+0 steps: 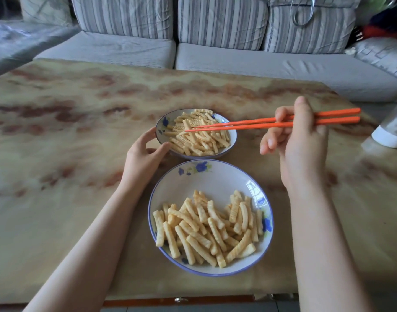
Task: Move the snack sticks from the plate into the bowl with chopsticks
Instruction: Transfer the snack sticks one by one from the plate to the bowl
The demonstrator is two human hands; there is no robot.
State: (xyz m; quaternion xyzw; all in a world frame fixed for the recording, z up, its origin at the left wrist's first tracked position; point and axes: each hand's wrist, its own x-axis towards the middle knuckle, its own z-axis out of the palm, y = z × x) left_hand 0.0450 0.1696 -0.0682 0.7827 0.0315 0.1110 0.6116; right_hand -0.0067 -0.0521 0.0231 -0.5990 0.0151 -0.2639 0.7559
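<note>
A white plate (212, 176) with a blue rim lies near the table's front edge, with several pale ridged snack sticks (206, 228) piled in its near half. Behind it stands a smaller blue-flowered bowl (232, 140) heaped with the same sticks (198, 136). My right hand (299, 140) holds a pair of orange chopsticks (260, 123), whose tips reach over the bowl's pile; I see no stick between the tips. My left hand (145, 154) holds the bowl's left rim between thumb and fingers.
The marbled tan table (69, 143) stretches wide to the left and far side. A white and grey object (393, 129) stands at the right edge. A grey striped sofa (215, 48) runs behind the table.
</note>
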